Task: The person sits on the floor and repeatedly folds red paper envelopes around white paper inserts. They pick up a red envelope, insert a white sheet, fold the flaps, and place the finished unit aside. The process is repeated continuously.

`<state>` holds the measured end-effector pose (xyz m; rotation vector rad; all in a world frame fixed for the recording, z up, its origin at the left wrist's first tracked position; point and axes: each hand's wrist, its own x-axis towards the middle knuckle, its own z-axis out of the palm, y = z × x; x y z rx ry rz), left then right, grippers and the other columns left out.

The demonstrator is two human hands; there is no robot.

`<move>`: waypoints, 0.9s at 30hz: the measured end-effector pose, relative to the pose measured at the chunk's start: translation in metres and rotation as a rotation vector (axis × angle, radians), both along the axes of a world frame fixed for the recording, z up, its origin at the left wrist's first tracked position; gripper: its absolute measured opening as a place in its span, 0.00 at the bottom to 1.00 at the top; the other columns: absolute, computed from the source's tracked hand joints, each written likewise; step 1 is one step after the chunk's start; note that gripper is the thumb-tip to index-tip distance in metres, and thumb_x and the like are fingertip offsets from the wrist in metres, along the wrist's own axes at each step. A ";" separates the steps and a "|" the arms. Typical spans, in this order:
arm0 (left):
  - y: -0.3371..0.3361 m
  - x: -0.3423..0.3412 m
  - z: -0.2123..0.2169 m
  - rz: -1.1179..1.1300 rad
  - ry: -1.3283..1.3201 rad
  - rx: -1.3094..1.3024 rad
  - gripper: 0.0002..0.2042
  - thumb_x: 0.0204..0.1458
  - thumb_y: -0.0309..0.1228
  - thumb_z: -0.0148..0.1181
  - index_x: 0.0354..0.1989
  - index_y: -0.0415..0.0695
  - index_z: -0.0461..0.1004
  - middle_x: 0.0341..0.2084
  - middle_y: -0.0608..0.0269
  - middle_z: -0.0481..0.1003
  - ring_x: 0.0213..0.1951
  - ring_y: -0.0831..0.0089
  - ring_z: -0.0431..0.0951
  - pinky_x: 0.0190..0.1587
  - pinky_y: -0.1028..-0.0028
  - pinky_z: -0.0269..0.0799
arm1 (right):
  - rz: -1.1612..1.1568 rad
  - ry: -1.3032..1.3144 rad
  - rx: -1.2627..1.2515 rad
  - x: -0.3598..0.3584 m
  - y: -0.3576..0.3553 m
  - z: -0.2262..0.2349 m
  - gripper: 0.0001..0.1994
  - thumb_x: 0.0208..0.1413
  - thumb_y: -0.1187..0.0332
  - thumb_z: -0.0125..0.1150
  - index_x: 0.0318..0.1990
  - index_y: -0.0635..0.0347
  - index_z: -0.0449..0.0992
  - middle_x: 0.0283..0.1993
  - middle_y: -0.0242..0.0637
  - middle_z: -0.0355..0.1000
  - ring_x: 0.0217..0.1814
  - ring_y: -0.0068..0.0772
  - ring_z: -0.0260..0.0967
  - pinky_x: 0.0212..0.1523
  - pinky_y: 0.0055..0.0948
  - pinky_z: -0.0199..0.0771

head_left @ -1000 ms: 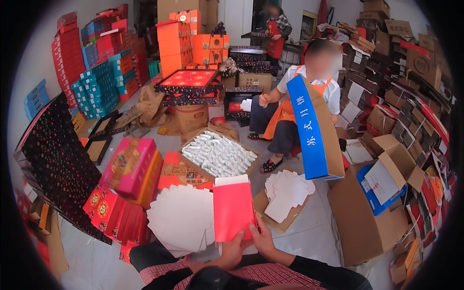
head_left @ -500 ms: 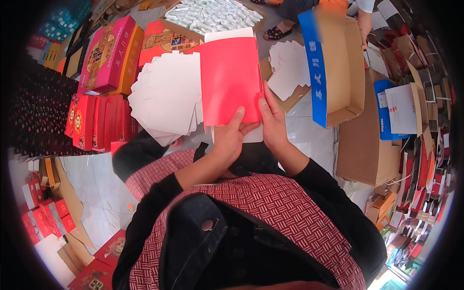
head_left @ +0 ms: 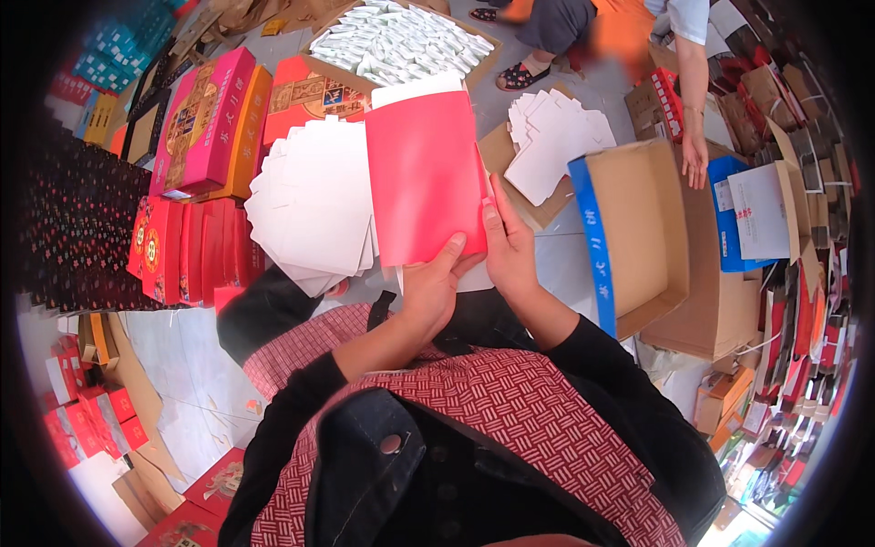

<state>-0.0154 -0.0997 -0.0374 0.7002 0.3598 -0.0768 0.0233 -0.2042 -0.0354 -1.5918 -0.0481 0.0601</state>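
Observation:
A flat red card sheet lies over white card, whose ends show beyond its top and bottom edges. My left hand is closed on the lower edge, its thumb on the red face. At the right edge my right hand grips the same sheet, thumb in front and fingers partly hidden behind. Just left of the sheet, a fanned pile of white card blanks rests near my knee. More white cut cards lie on brown cardboard beyond my right hand.
A blue-sided open cardboard box stands right, beside a larger brown carton. A co-worker's hand hangs above it. Pink and orange gift boxes and red boxes are stacked left. White packets fill a far tray.
The blue-sided box has come down and nearer on the right, and the co-worker's hand is now off it. The red sheet tilts slightly more, still in both my hands.

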 end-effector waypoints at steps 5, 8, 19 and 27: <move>0.001 0.000 0.001 0.007 -0.013 -0.041 0.15 0.55 0.24 0.51 0.51 0.43 0.63 0.46 0.58 0.71 0.45 0.66 0.74 0.47 0.64 0.74 | 0.000 -0.019 0.019 0.001 0.000 0.000 0.22 0.64 0.68 0.41 0.63 0.67 0.54 0.62 0.42 0.59 0.61 0.24 0.55 0.59 0.22 0.55; 0.003 0.000 -0.002 0.007 -0.022 -0.055 0.15 0.55 0.24 0.51 0.51 0.44 0.63 0.45 0.58 0.71 0.45 0.66 0.74 0.46 0.65 0.74 | 0.002 -0.013 0.074 0.002 0.001 -0.002 0.22 0.64 0.67 0.40 0.63 0.67 0.54 0.62 0.42 0.58 0.61 0.24 0.55 0.59 0.22 0.54; 0.000 -0.002 -0.009 -0.053 -0.047 -0.044 0.14 0.56 0.24 0.51 0.51 0.47 0.63 0.46 0.63 0.70 0.46 0.70 0.73 0.45 0.69 0.74 | 0.006 0.095 0.140 0.004 0.004 -0.004 0.22 0.64 0.65 0.38 0.63 0.67 0.54 0.61 0.41 0.60 0.60 0.25 0.57 0.59 0.23 0.56; -0.006 0.001 -0.001 0.030 -0.002 -0.024 0.13 0.55 0.24 0.52 0.49 0.41 0.65 0.44 0.58 0.71 0.42 0.66 0.75 0.42 0.67 0.77 | 0.181 -0.036 0.185 -0.007 -0.013 -0.003 0.26 0.65 0.62 0.34 0.66 0.66 0.44 0.67 0.41 0.48 0.67 0.27 0.46 0.64 0.25 0.47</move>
